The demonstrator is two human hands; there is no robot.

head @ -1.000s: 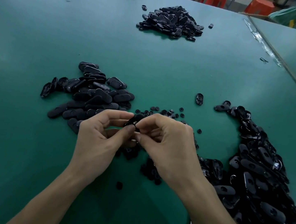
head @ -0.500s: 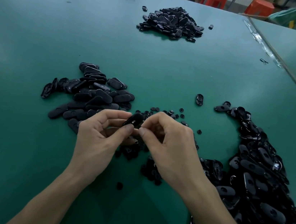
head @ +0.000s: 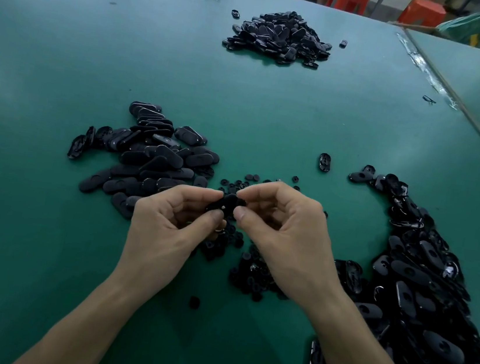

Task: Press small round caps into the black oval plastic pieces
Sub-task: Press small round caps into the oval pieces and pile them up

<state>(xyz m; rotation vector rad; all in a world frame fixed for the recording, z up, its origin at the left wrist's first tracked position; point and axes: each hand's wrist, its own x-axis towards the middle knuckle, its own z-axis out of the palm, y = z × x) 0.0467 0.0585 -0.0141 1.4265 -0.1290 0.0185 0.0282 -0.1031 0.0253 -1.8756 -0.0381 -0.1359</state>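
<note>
We pinch one black oval plastic piece (head: 226,204) between curled fingers of left hand (head: 165,233) and right hand (head: 285,243). Bare green tabletop (head: 28,230) lies left; heap of black ovals (head: 421,282) crowds right.

Left hand (head: 165,233), right hand (head: 286,237) close together, forearms converging, thumbs and forefingers pinching, other fingers curled.

Right hand (head: 286,237): thumb and forefinger have eased apart, the thumb now off the left hand (head: 165,227) thumb.
Oval piece (head: 226,203): more of it shows now, lying across between both sets of fingertips.
</note>
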